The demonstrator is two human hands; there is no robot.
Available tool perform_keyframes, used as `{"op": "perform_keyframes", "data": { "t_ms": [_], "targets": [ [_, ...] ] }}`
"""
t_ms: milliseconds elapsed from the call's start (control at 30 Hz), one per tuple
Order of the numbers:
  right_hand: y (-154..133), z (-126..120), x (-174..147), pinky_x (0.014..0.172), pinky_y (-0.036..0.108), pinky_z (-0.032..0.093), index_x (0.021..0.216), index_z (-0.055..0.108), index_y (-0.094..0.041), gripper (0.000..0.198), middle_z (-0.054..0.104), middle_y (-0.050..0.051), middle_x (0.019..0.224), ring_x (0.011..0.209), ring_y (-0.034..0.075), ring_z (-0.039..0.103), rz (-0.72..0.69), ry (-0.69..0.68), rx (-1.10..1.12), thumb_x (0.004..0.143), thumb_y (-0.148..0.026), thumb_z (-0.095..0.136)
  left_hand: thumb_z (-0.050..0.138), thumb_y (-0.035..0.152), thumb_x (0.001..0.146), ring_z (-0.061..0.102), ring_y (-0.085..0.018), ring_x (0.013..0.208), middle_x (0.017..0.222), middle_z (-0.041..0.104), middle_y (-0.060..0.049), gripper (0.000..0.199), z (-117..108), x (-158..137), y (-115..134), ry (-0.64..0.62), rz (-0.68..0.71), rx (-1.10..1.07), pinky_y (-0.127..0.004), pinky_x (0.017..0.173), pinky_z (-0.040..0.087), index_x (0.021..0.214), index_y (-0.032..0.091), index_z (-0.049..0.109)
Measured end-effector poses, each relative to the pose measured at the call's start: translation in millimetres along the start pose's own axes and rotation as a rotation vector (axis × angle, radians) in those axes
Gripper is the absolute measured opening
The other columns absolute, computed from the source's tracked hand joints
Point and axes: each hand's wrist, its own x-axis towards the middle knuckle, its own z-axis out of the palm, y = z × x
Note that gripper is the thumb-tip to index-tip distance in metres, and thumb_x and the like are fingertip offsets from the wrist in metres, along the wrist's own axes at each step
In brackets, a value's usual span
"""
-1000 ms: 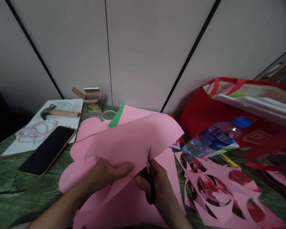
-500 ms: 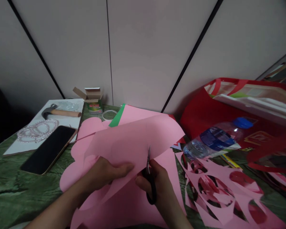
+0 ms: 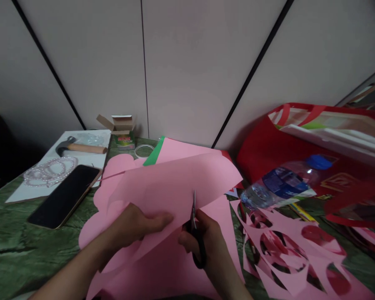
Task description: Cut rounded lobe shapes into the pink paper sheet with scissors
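So, left hand (image 3: 137,224): its grip was clamped on the pink sheet (image 3: 165,183), thumb on top, the fingers hidden beneath.
Right hand (image 3: 211,237): its grip was wrapped around the black handles of the scissors (image 3: 193,223).
Blades: they pointed away from the person at the sheet; whether they stood apart or together was hard to tell.
Sheet's place: between both hands, tilted, above other pink paper (image 3: 187,266) on the green counter (image 3: 6,233).
Right side: cut-out scraps (image 3: 317,256) lay near a bottle (image 3: 283,182).
Left side: a phone (image 3: 65,198) lay near a hammer (image 3: 86,148).
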Motion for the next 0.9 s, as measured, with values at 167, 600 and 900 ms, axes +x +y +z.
{"op": "perform_keyframes", "data": {
  "t_ms": [167, 600, 900],
  "targets": [
    [0.9, -0.5, 0.1, 0.039, 0.018, 0.033, 0.068, 0.05, -0.017, 0.02, 0.05, -0.006, 0.05, 0.042, 0.007, 0.041, -0.012, 0.002, -0.004, 0.058, -0.021, 0.067, 0.059, 0.048, 0.063, 0.064, -0.029, 0.077, 0.076, 0.071, -0.01, 0.038, -2.6, -1.0, 5.5, -0.039, 0.054, 0.016, -0.036, 0.063, 0.05, 0.077, 0.014, 0.067],
    [-2.2, 0.8, -1.7, 0.051, 0.024, 0.039, 0.08, 0.052, -0.016, 0.029, 0.054, -0.001, 0.064, 0.059, 0.014, 0.05, -0.016, -0.055, 0.062, 0.057, -0.02, 0.07, 0.061, 0.056, 0.058, 0.064, -0.031, 0.077, 0.077, 0.072, -0.011, 0.047, -9.0, 2.3, 0.3, -0.013, 0.06, 0.121, -0.039, 0.066, 0.05, 0.078, 0.014, 0.069],
    [-3.9, 0.8, -2.0, 0.049, 0.024, 0.035, 0.076, 0.052, -0.016, 0.028, 0.048, -0.003, 0.058, 0.053, 0.012, 0.044, 0.016, -0.031, -0.005, 0.055, -0.023, 0.069, 0.063, 0.049, 0.061, 0.064, -0.029, 0.081, 0.083, 0.072, -0.008, 0.038, -13.4, -0.3, 8.5, -0.064, 0.103, 0.12, -0.036, 0.069, 0.051, 0.081, 0.017, 0.068]
  ]
}}
